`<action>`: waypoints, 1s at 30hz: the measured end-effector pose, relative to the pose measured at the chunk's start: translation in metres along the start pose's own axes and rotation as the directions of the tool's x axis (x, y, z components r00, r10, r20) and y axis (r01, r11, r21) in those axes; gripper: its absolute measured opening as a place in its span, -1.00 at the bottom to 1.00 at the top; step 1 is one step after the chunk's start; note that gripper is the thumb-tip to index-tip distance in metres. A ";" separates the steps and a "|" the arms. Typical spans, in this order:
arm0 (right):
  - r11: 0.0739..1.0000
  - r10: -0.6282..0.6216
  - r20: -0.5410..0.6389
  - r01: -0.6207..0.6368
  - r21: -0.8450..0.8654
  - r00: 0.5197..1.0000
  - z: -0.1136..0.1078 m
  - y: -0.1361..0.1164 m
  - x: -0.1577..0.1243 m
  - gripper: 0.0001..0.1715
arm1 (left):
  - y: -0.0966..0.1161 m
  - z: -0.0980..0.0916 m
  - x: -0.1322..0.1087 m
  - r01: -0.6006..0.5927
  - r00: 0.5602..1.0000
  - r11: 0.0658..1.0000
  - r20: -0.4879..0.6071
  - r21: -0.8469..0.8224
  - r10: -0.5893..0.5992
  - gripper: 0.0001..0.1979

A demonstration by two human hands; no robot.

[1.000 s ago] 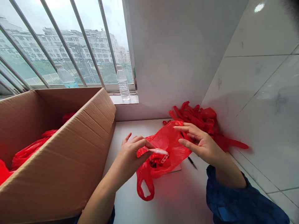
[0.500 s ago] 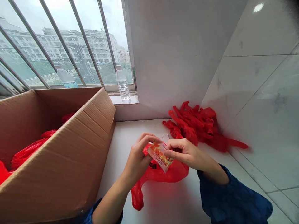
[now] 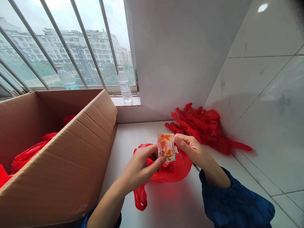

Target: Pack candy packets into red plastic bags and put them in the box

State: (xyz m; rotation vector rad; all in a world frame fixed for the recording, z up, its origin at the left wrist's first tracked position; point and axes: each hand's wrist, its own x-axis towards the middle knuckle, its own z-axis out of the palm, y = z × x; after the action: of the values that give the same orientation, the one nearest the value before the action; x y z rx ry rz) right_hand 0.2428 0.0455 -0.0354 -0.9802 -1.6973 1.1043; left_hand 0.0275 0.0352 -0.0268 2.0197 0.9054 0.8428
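Note:
A small printed packet [image 3: 166, 146], orange and pink with its lettering turned sideways, is held up above a red plastic bag [image 3: 177, 172]. My left hand [image 3: 144, 164] grips its left and lower edge, thumb in front. At the packet's upper right edge my right hand [image 3: 190, 148] is closed, thumb and fingers pinching the border. The bag lies spread on the white surface under both hands, with a knotted-looking handle [image 3: 140, 198] toward me. Small dark and red items show in the bag just under the packet, too covered to name.
On the left stands a large open cardboard box [image 3: 59, 158] with red bags [image 3: 33, 155] inside. A heap of red plastic bags [image 3: 201, 126] lies against the wall at the back right. A clear bottle [image 3: 124, 85] stands on the sill and another bottle [image 3: 67, 79] leans behind the box.
The packet has been raised a little and turned from slanted to nearly upright, facing me. My left hand has shifted lower on it, and my right hand has moved up to its right edge.

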 end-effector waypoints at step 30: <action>0.995 -0.009 0.108 0.020 -0.102 0.994 -0.002 -0.001 -0.003 -0.67 | -0.003 -0.001 0.002 0.043 0.989 0.997 -0.137 -0.070 -0.052 -0.78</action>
State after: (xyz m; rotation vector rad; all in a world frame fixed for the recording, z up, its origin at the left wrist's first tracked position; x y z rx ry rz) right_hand 0.2454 0.0426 -0.0344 -0.9857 -1.8610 1.0855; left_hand 0.0262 0.0387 -0.0286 1.8928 0.9855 0.9842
